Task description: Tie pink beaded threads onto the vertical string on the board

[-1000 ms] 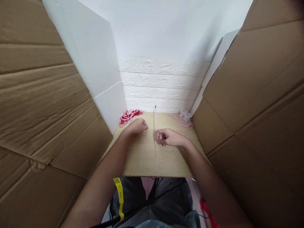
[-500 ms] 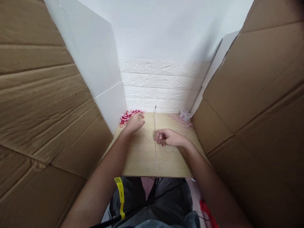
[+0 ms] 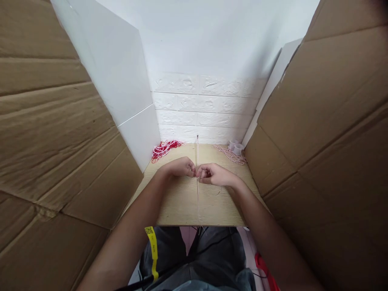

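Note:
A thin pale string (image 3: 198, 204) runs from a small fixing (image 3: 197, 136) at the foot of the wall, across the wooden board and over its front edge. Midway along it, my left hand (image 3: 183, 166) and my right hand (image 3: 214, 174) meet with their fingertips almost touching. My right hand is closed in a pinch at the string. The fingers of my left hand are pinched too, just to the string's left. Fine strand ends between the fingertips are too small to make out clearly.
Red and white cords (image 3: 166, 150) lie in a heap at the board's back left. Pale pink cords (image 3: 232, 154) and clear plastic rings (image 3: 236, 147) sit at the back right. Cardboard walls (image 3: 69, 133) flank both sides; a white brick-patterned wall (image 3: 200, 104) stands behind the wooden board (image 3: 176, 202).
My left hand has come down and to the right from near the red and white cords, and its fingers have closed beside the string. My right hand has stayed nearly in place.

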A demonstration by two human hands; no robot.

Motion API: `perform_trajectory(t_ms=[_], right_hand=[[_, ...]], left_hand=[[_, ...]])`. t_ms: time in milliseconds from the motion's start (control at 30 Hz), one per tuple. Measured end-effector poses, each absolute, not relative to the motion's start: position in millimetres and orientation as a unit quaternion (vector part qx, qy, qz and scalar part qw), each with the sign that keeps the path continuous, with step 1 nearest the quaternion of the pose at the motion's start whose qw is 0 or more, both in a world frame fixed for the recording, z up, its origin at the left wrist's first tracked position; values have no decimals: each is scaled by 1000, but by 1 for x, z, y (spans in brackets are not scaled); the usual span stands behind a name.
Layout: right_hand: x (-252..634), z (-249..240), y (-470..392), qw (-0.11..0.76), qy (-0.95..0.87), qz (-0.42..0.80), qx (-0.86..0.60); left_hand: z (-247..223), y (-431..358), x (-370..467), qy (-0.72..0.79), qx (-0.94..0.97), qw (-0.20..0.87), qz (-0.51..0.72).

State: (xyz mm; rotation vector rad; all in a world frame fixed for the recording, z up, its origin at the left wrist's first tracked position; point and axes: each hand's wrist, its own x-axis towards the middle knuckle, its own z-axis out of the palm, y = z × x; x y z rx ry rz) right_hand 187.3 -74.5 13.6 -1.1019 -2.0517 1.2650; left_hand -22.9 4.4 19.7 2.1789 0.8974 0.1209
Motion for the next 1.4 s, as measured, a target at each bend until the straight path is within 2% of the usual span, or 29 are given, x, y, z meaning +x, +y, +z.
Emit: perform_trajectory(t_ms=[200, 367, 633, 967, 1167, 1400], right_hand=[[189, 12, -73, 244, -756, 454, -404], [189, 11, -73, 238, -767, 436, -405], [194, 7, -70, 253, -775, 386, -431], [210, 5, -67, 187, -765, 395, -473], [226, 7, -65, 145, -765, 401, -483], [205, 5, -67, 202, -771, 332, -504]], left_hand=[[24, 7, -29, 431, 842, 318, 62], [25, 15, -39, 485, 817, 308, 60], [31, 13, -43, 458, 830, 311, 68], [25, 24, -56, 593, 776, 204, 71], [23, 28, -59, 616, 760, 201, 57], [21, 31, -59, 626, 751, 207, 50]])
